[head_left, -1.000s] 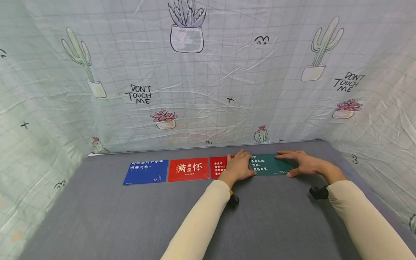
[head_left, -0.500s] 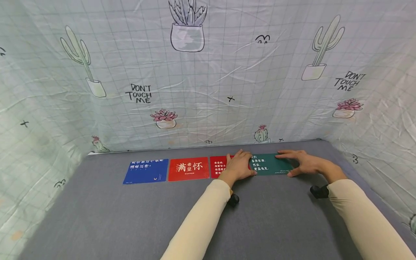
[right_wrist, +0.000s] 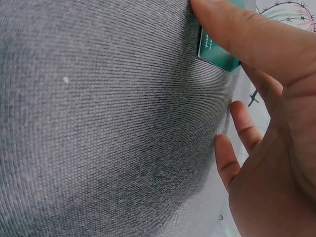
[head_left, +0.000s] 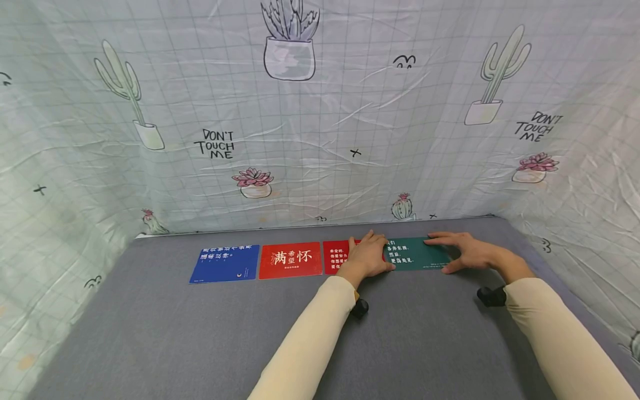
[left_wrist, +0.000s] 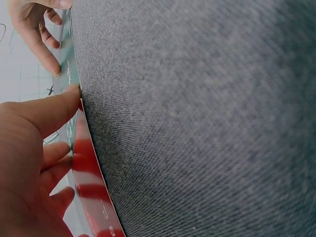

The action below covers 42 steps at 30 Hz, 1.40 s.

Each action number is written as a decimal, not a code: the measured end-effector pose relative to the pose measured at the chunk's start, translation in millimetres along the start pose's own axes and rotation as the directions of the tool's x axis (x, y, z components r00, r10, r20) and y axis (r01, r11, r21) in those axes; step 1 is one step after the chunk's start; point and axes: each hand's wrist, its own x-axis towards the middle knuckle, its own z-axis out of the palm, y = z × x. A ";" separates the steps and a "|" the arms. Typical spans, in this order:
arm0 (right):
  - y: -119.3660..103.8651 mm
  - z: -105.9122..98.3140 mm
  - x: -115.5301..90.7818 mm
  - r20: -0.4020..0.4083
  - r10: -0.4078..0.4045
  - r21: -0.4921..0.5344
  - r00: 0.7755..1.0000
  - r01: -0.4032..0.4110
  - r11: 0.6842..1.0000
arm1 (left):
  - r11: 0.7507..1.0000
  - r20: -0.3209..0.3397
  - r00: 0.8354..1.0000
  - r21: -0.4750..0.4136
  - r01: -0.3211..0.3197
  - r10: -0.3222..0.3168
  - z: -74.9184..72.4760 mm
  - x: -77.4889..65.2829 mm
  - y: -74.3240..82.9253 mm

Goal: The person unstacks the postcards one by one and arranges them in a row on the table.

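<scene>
Toward the far side of the grey table (head_left: 225,339) lies a green card (head_left: 417,254) with white writing. My left hand (head_left: 367,256) rests where it meets a red card with white writing (head_left: 336,258), hiding part of both. In the left wrist view, its thumb (left_wrist: 73,94) touches the near edge by the join, and the other fingers lie toward the far side. At the green card's other end is my right hand (head_left: 467,253). Its thumb (right_wrist: 215,22) touches the near edge and the index finger reaches the far edge; the remaining fingers are loosely bent.
Left of the hands, a brighter red card (head_left: 290,261) and a blue card (head_left: 225,265) continue the row. Behind the table hangs a pale cloth (head_left: 320,122) printed with cacti. Dark cameras sit at both wrists.
</scene>
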 end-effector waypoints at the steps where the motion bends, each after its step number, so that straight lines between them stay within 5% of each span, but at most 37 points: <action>1: -0.1 0.4 -0.2 -0.002 0.003 0.002 1.000 -0.003 1.000 | 1.000 0.000 1.000 0.005 0.000 0.000 0.3 0.0 0.2; 21: 4.4 6.3 2.9 -0.034 0.018 -0.034 0.999 -0.019 0.999 | 1.000 0.020 1.000 -0.001 0.012 -0.012 0.4 -3.5 -0.7; 30: -10.1 -0.7 6.2 -0.095 0.000 -0.016 0.995 -0.001 1.000 | 0.992 -0.054 0.998 -0.120 -0.027 0.020 -9.6 -5.5 -13.1; 36: -33.1 -8.1 1.4 -0.166 -0.043 -0.096 0.985 0.027 0.995 | 0.985 -0.155 0.986 -0.150 -0.087 0.064 -33.0 -33.9 -39.2; 42: -54.9 6.1 -29.2 -0.266 -0.060 -0.166 0.962 0.016 0.986 | 0.980 -0.249 0.961 -0.125 -0.155 0.120 -41.6 -93.2 -68.2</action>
